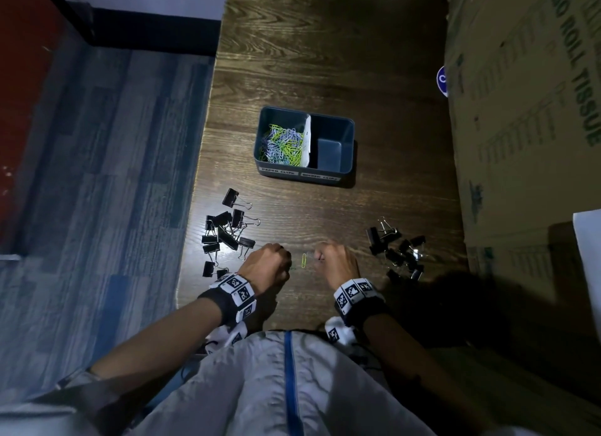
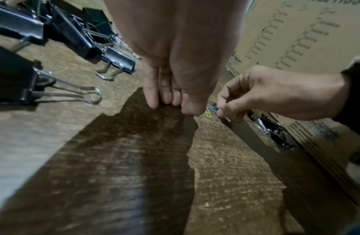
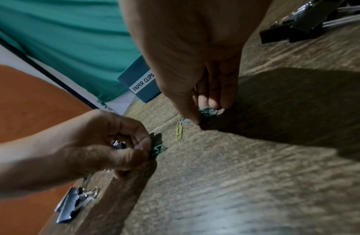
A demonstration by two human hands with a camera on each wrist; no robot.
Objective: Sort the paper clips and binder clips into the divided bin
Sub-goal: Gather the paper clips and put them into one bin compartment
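Dim wooden table (image 1: 325, 62) beside what looks like blue carpet (image 1: 97, 175).

- Divided bin (image 1: 346, 149), mid-tabletop: colourful paper clips (image 1: 284, 143) fill its left compartment.
- Black binder clips (image 1: 224, 231) scattered near the left edge; more (image 1: 398, 250) right.
- Yellow paper clip (image 1: 304, 260) flat near the front edge.

right hand (image 3: 195, 66): fingertips down on wooden table (image 3: 245, 174), pinching teal and blue paper clips (image 3: 208, 112). left hand (image 3: 106, 143): pinching teal paper clip (image 3: 157, 149). yellow-green paper clip (image 3: 179, 132): flat between them. bin (image 3: 143, 85), labelled "paper clips": far. binder clips (image 3: 299, 23): far right.
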